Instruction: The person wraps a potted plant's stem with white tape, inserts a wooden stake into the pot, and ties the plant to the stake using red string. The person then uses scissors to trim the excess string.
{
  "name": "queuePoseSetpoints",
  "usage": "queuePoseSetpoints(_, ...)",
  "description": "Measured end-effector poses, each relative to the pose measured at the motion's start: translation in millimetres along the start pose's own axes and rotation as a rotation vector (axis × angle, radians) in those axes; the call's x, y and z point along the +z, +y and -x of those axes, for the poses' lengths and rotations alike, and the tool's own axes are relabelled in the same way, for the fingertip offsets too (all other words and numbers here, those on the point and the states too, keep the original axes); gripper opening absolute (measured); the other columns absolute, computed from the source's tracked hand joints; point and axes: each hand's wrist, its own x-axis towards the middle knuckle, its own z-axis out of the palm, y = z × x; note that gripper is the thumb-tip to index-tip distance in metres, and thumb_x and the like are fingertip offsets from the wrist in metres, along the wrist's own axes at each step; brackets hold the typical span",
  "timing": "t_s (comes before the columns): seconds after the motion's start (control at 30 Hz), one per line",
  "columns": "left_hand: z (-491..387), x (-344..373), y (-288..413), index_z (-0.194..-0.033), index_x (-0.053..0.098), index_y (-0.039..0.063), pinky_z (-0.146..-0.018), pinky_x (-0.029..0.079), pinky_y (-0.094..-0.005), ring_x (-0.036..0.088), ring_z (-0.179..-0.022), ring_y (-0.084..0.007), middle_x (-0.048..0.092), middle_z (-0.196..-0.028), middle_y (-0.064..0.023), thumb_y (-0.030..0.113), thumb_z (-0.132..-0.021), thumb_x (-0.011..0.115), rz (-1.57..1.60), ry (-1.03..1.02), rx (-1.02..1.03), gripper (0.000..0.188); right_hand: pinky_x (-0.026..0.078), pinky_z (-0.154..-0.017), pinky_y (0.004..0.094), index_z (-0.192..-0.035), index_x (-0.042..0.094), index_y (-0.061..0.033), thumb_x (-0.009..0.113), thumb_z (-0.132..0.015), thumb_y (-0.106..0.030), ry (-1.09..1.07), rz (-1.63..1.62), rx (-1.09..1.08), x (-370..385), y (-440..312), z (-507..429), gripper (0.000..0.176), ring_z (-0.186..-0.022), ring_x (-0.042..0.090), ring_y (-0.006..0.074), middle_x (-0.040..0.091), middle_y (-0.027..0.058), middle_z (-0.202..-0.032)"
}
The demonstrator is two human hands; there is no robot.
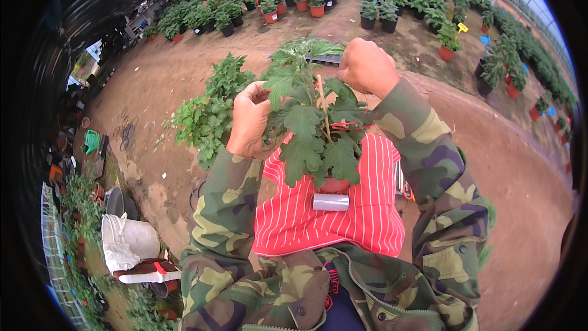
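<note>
A potted chrysanthemum (pixel 303 122) with broad lobed leaves stands in front of me, its red pot (pixel 334 185) on a red-and-white striped apron over my lap. A thin wooden stake (pixel 323 103) rises among its stems, with a red tie (pixel 345 125) lower down. At the left side of the foliage, my left hand (pixel 250 119) has bent fingers against a leaf that covers the fingertips. My right hand (pixel 370 68) is curled beside the upper leaves at the right; what its fingers hold is hidden. A shiny roll (pixel 330 202) lies on the apron by the pot.
Leafy plants (pixel 211 112) stand just beyond my left hand. Dark trays (pixel 324 59) lie behind the chrysanthemum. Orange-handled scissors (pixel 407 191) are beside my right thigh. A white bucket (pixel 138 239) sits at lower left, a green watering can (pixel 92 141) farther off. Rows of tagged pots (pixel 317 10) line the back.
</note>
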Motion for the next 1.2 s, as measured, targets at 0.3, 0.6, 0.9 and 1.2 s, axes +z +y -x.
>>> queuePoseSetpoints(0.3,-17,7,11,-0.129,0.071,-0.001,-0.085,0.057,-0.0320,0.067,-0.095,-0.0137,0.071,-0.107,-0.0018,0.007,-0.090,0.087,-0.062,-0.281,-0.068,0.042,0.057,-0.074,0.0419,-0.093,0.084,0.0050,0.087,-0.079,-0.016,-0.453,-0.448,-0.110,5,29,-37,0.026,-0.077,0.072,0.0259,0.079,0.0188,-0.083)
queuePoseSetpoints(0.6,-32,8,1,-0.127,0.074,-0.002,-0.081,0.056,-0.0300,0.066,-0.093,-0.0117,0.075,-0.106,-0.0037,0.017,-0.097,0.084,-0.129,-0.358,-0.022,0.037,0.054,-0.067,0.0360,-0.097,0.086,0.0025,0.090,-0.082,-0.014,-0.463,-0.360,-0.202,4,13,-37,0.022,-0.072,0.068,0.0133,0.080,0.0084,-0.079)
queuePoseSetpoints(0.9,-19,6,4,-0.115,0.077,0.000,-0.075,0.055,-0.0296,0.067,-0.086,-0.0119,0.074,-0.098,-0.0028,0.023,-0.097,0.085,-0.207,-0.334,-0.112,0.031,0.054,-0.068,0.0363,-0.098,0.086,0.0009,0.089,-0.082,-0.013,-0.491,-0.347,-0.235,6,8,-36,0.021,-0.073,0.069,0.0141,0.081,0.0094,-0.081)
queuePoseSetpoints(1.2,-5,11,-1,-0.105,0.075,0.000,-0.072,0.055,-0.0296,0.068,-0.080,-0.0110,0.074,-0.093,-0.0022,0.016,-0.096,0.085,-0.058,-0.255,-0.103,0.021,0.052,-0.068,0.0365,-0.095,0.084,0.0013,0.084,-0.090,-0.011,-0.371,-0.444,-0.185,-15,22,-27,0.013,-0.071,0.062,0.0127,0.072,0.0060,-0.074)
